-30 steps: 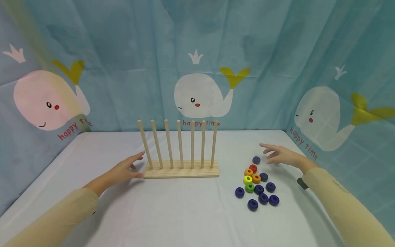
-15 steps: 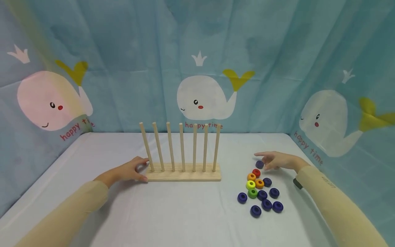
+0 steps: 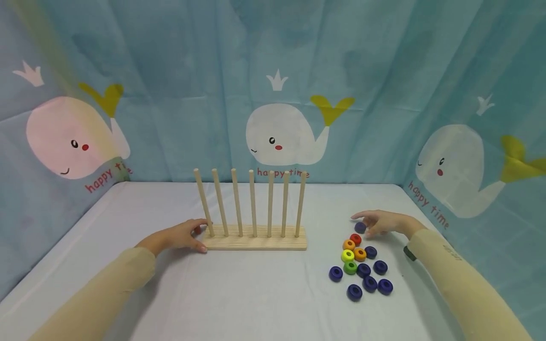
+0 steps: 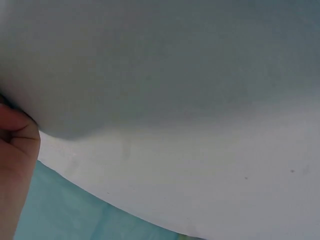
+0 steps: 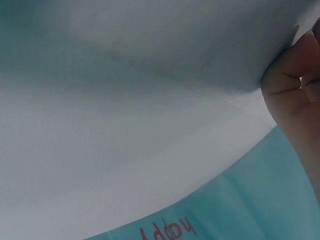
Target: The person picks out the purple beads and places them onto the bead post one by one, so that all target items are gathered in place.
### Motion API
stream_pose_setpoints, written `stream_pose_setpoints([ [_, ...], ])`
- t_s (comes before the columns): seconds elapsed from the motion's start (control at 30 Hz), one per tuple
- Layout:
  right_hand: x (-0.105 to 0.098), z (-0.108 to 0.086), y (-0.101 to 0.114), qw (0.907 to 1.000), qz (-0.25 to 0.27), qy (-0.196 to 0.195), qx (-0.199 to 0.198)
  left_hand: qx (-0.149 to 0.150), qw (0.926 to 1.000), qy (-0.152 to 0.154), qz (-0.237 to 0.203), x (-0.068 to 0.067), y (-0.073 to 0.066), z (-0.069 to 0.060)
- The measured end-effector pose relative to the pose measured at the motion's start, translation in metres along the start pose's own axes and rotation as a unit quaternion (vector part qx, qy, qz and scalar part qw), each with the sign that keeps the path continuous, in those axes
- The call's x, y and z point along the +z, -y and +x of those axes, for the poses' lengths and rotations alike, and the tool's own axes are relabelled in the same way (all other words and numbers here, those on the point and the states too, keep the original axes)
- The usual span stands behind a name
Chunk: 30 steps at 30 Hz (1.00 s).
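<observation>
A wooden peg stand [image 3: 256, 243] with a row of upright bare pegs stands mid-table in the head view. My left hand [image 3: 183, 234] grips its left end, thumb at the front edge of the base and fingers behind the end peg. To the right, my right hand [image 3: 381, 222] has its thumb and fingers around a dark blue bead [image 3: 360, 228] lying on the table, the index finger reaching past it. Both wrist views show only part of each hand, the left hand [image 4: 17, 145] and the right hand [image 5: 295, 95]; neither bead nor stand appears there.
Near the right hand lie a red bead [image 3: 356, 239], orange beads [image 3: 349, 245], a yellow bead [image 3: 347, 255], a green bead [image 3: 350, 267] and several dark blue beads [image 3: 369, 284]. A white cloth [image 3: 251, 293] covers the table. A blue whale-print curtain [image 3: 192, 118] surrounds it.
My left hand has moved right onto the end of the peg stand. My right hand has come down and left to the farthest dark blue bead. The view has shifted slightly.
</observation>
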State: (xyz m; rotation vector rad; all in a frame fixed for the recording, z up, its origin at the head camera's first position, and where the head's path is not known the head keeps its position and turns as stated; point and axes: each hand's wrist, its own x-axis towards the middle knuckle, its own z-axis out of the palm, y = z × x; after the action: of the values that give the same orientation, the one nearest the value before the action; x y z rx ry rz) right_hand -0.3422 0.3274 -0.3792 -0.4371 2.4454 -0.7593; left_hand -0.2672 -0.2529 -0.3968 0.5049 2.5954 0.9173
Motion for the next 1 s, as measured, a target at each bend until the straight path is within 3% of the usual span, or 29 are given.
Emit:
stream_pose_setpoints([
  [0.4, 0.0, 0.0058, 0.001, 1.0, -0.004, 0.002, 0.003, -0.007, 0.9998, -0.015, -0.007, 0.0032, 0.0029, -0.0027],
  [1.0, 0.002, 0.0043, 0.0029, 0.9993, -0.035, -0.012, 0.01, -0.023, 0.9997, -0.008, -0.005, 0.0005, -0.0021, 0.0014],
])
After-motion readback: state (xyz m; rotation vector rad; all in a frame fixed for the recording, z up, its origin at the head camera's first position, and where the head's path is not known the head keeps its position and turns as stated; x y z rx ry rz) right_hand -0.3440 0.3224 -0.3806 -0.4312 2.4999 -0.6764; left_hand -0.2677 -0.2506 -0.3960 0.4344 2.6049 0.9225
